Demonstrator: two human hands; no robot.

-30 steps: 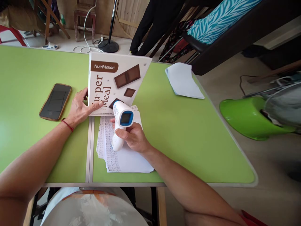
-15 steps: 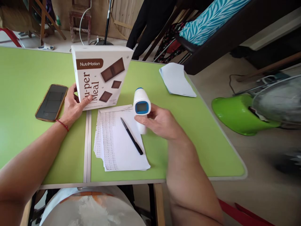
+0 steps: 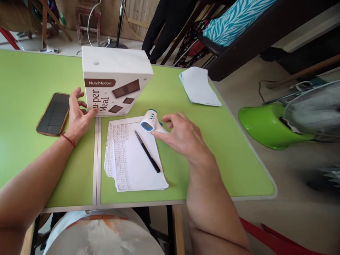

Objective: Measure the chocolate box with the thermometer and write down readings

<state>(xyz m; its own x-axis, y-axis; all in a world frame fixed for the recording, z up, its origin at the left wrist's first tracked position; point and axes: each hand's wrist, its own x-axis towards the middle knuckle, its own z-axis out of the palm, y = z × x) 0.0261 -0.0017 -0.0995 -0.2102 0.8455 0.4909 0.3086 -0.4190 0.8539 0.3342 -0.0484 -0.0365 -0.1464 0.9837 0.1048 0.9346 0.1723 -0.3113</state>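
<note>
A white NutriMotion meal box (image 3: 117, 81) with brown bars printed on it stands upright on the green table. My left hand (image 3: 79, 115) is at its lower left edge, fingers spread beside it and thumb across the front corner. An infrared thermometer (image 3: 149, 120), white with blue trim, lies tilted on its side at the top right of a stack of papers (image 3: 140, 177). Around its handle, my right hand (image 3: 183, 134) has its fingers apart, the thumb close to or touching it. A black pen (image 3: 147, 151) rests diagonally on the sheets.
A smartphone (image 3: 53, 114) lies left of my left hand. Folded white papers (image 3: 200, 86) sit near the table's far right corner. Beyond the right edge is a bright green plastic chair-like object (image 3: 262, 125). A person's dark-trousered legs (image 3: 167, 28) show behind the table.
The box has been lowered and tipped upright onto the table, and my left fingers have loosened. The thermometer has come down onto the papers, with my right hand opening from it.
</note>
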